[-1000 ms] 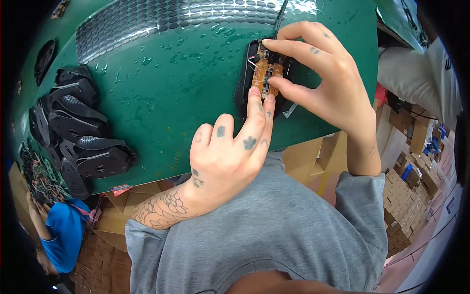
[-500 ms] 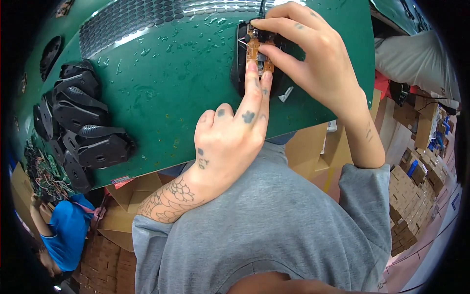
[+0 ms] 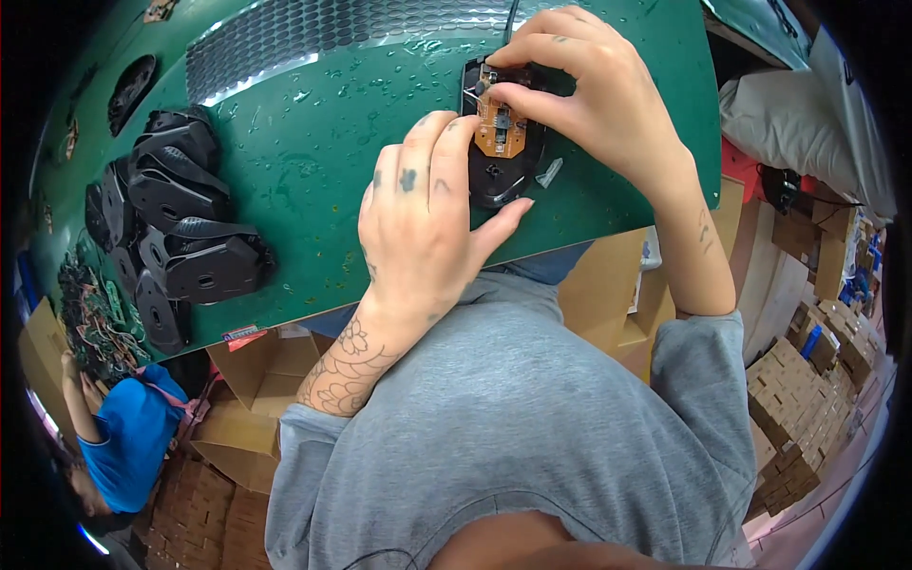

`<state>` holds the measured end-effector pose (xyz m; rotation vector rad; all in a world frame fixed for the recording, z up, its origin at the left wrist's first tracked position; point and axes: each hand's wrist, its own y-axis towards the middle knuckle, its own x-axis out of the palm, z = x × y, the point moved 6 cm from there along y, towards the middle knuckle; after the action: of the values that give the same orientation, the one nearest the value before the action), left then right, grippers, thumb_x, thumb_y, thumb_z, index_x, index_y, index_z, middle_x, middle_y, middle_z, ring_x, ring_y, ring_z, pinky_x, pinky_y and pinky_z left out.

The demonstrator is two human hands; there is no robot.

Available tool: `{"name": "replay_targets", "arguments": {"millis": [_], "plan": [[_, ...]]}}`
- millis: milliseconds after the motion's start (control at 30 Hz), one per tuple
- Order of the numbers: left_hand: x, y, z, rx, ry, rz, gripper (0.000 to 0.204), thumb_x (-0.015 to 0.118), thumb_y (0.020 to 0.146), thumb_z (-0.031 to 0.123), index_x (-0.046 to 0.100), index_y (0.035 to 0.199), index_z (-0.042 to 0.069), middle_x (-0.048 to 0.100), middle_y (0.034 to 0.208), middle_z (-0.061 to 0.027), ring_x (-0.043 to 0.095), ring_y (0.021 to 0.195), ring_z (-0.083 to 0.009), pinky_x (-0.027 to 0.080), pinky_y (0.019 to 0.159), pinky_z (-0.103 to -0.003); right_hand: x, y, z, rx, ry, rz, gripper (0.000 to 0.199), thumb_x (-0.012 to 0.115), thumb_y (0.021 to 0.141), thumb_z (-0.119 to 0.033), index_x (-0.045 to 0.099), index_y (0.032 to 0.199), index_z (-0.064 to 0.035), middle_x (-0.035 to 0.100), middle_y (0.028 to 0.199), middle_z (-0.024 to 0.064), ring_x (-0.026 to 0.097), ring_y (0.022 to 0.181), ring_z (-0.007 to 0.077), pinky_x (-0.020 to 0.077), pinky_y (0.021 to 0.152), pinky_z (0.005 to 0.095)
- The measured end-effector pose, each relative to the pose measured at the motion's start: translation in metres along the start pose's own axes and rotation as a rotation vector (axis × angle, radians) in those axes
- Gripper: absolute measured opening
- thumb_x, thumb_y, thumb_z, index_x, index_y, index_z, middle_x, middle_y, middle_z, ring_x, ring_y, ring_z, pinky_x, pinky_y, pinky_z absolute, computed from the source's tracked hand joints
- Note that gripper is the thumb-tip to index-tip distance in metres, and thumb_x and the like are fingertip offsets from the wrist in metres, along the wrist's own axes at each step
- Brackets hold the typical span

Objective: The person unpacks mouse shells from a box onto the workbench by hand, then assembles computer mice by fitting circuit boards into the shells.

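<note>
A black computer mouse base [image 3: 494, 188] lies without its top on the green table. In it sits an orange circuit board [image 3: 503, 142], with small dark parts on it and thin pale wires at its upper left. My right hand [image 3: 603, 100] pinches the board's far end between thumb and index finger, partly covering it. Beside the base's left edge is my left hand [image 3: 418, 209], fingers stretched out and thumb apart, holding nothing. Its index fingertip is close to the board's left side. A black cable [image 3: 514, 19] runs from the far end of the mouse.
Several black mouse top shells [image 3: 204, 261] are piled at the left. Behind them lies a tangle of wires [image 3: 100, 318]. A dimpled clear sheet [image 3: 285, 47] spans the far side. A small whitish scrap [image 3: 549, 172] lies right of the mouse. A person in blue [image 3: 138, 437] is at lower left.
My left hand has drawn its two extended fingers off the board and turned, spreading its fingers left of the mouse. My right hand still grips the far end. The view has shifted slightly.
</note>
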<state>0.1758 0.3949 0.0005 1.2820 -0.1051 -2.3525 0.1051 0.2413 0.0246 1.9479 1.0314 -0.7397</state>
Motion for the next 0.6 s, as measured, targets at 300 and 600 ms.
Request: {"name": "replay_targets", "arguments": {"millis": [300, 600], "plan": [[0.005, -0.007, -0.005, 0.066, 0.042, 0.021, 0.074, 0.086, 0.068, 0.024, 0.059, 0.135, 0.009, 0.063, 0.129, -0.0081, 0.059, 0.096, -0.0208, 0.052, 0.076, -0.028, 0.002, -0.005, -0.001, 0.137, 0.001, -0.068, 0.017, 0.076, 0.080, -0.015, 0.072, 0.092, -0.0053, 0.066, 0.094, 0.0050, 0.061, 0.083, 0.0233, 0.0484, 0.080, 0.0321], [0.004, -0.008, -0.007, 0.054, 0.013, 0.018, 0.072, 0.085, 0.069, 0.023, 0.060, 0.135, 0.010, 0.063, 0.130, -0.0079, 0.059, 0.097, -0.0203, 0.052, 0.077, -0.028, 0.001, -0.006, -0.006, 0.039, -0.028, 0.075, 0.016, 0.077, 0.078, -0.014, 0.072, 0.091, -0.0053, 0.066, 0.092, 0.0039, 0.060, 0.080, 0.0221, 0.0483, 0.078, 0.0319]]}}
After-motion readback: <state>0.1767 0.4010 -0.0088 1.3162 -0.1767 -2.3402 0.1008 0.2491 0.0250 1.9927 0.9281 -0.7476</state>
